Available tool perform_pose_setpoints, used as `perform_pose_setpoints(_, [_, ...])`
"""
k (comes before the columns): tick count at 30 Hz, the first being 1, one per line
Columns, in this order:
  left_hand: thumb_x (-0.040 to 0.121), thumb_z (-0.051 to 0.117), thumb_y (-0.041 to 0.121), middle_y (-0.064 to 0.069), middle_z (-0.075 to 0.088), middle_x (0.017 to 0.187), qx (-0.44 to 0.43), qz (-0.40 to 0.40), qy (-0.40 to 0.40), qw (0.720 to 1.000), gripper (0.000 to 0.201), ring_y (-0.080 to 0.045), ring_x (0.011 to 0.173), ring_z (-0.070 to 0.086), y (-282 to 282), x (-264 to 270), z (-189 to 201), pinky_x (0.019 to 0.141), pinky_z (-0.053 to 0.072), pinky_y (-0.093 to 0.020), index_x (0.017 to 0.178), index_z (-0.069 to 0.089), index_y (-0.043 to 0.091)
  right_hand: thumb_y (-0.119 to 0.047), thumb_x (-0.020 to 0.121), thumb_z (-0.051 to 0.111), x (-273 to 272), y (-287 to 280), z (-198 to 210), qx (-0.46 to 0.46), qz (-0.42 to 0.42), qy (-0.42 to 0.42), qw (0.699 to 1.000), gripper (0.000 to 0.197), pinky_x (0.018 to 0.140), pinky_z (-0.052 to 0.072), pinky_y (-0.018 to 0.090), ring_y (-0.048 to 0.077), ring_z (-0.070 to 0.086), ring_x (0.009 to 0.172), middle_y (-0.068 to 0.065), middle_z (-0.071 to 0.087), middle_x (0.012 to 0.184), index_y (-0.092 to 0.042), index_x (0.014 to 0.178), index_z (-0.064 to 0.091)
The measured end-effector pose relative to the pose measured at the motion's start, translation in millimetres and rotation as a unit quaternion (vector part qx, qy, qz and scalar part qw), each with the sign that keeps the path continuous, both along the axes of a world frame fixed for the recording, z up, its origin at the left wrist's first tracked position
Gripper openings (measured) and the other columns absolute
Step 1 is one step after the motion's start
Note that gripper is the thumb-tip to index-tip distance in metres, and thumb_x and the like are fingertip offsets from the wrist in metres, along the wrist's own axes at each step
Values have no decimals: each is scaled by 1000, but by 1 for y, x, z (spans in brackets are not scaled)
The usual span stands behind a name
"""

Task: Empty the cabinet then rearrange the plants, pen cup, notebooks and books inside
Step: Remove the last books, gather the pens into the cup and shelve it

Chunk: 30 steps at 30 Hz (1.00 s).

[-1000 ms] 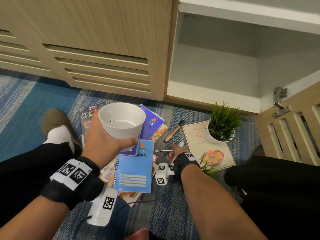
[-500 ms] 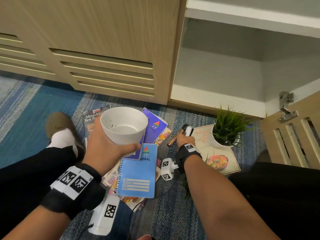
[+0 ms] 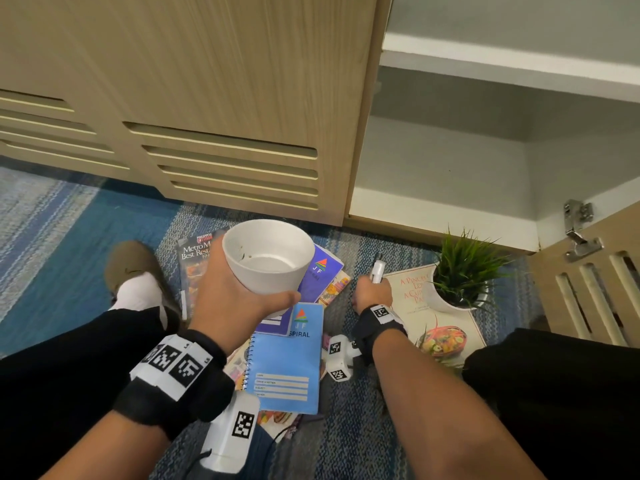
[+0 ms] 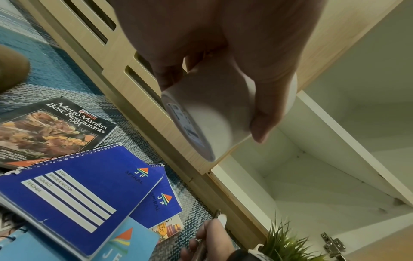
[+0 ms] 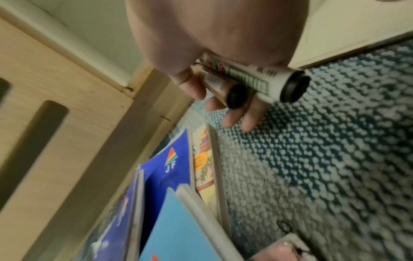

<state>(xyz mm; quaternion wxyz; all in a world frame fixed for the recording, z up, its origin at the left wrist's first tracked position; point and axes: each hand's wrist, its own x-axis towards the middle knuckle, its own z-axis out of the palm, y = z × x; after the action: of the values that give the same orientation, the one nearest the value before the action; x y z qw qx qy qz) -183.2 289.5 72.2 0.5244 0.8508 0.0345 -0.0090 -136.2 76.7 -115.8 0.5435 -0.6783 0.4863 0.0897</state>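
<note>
My left hand (image 3: pixel 239 296) grips a white pen cup (image 3: pixel 268 259) from the side and holds it above the pile of notebooks; the cup (image 4: pixel 214 113) looks nearly empty inside. My right hand (image 3: pixel 372 292) holds markers (image 3: pixel 376 271) low over the carpet; the right wrist view shows two markers (image 5: pixel 263 83) in its fingers. A light blue spiral notebook (image 3: pixel 287 362), dark blue notebooks (image 4: pixel 73 190) and a restaurant book (image 4: pixel 51 127) lie on the carpet. A potted green plant (image 3: pixel 464 271) stands on a cookbook (image 3: pixel 436 317). The open cabinet (image 3: pixel 450 174) is empty.
The open cabinet door (image 3: pixel 595 282) with slats and a hinge stands at the right. My legs in black trousers lie at both sides, and a shoe (image 3: pixel 131 265) is at the left. Blue striped carpet (image 3: pixel 69 209) covers the floor.
My right hand moved forward from beside the light blue notebook, picked up the markers from the carpet and now holds them. The cup in my left hand stayed about where it was.
</note>
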Motion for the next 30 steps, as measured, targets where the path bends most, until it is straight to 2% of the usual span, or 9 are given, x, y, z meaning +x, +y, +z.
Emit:
perform_pose_setpoints(2, [46,96,9,22,52,106,-5,0,1,1000,95,23,92,50,-4,-2,2,70,38,3,120,39,24,-20,85,52,0,2,12,23,22,-54,998,27,52,58,36,25,62,49,16,68,76,-7,108,58])
perform_pose_setpoints(4, [45,96,8,17,54,107,-6,-8,13,1000,95,21,93,52,-7,-2,0,70,40,1,121,40,22,-12,92,51,1,7,31,73,64,-100,990,8,40,40,25,17,48,36,15,60,66,-9,96,57])
perform_pose_setpoints(7, [45,95,4,22,51,105,-13,-8,9,1000,96,28,90,49,-13,-6,1,71,40,0,119,38,27,-19,95,62,0,4,80,105,107,-204,967,11,38,33,21,17,43,39,8,52,59,-16,85,58])
perform_pose_setpoints(11, [41,96,14,16,55,112,2,-24,29,999,101,6,102,56,-15,-7,-5,79,44,-13,122,37,31,-31,98,63,3,-8,166,83,92,-353,927,23,37,36,21,18,50,44,4,54,58,-16,83,55])
perform_pose_setpoints(14, [40,94,20,12,56,115,25,-50,32,998,104,-6,105,57,-28,-5,-4,83,48,-22,126,36,31,-28,100,61,5,-8,227,130,69,-436,888,19,44,47,24,23,60,54,6,60,65,-11,92,57])
perform_pose_setpoints(17, [41,95,28,16,56,118,18,-79,15,997,102,-8,109,58,-52,-3,7,88,51,-27,125,37,38,-17,98,65,0,0,267,204,104,-460,858,6,67,59,35,25,69,73,9,69,78,-12,97,63])
perform_pose_setpoints(23, [49,92,29,23,59,101,-1,-108,-29,994,79,14,93,58,-87,-3,43,73,47,-9,111,44,40,-1,87,73,-12,8,273,183,178,-389,885,20,103,52,52,31,73,105,19,75,107,-11,103,66])
perform_pose_setpoints(27, [38,91,30,18,58,108,5,-83,-20,996,96,-2,99,60,-88,-1,41,78,53,-26,115,36,46,5,78,79,-16,0,280,109,194,-398,890,47,102,53,40,18,70,109,7,75,113,-12,119,63])
perform_pose_setpoints(30, [37,92,26,17,60,106,-15,-65,-16,998,97,-2,96,60,-89,2,45,70,48,-17,118,40,39,-13,79,83,-20,-10,287,-23,239,-413,879,59,95,42,11,-12,56,112,-15,63,125,-26,130,58])
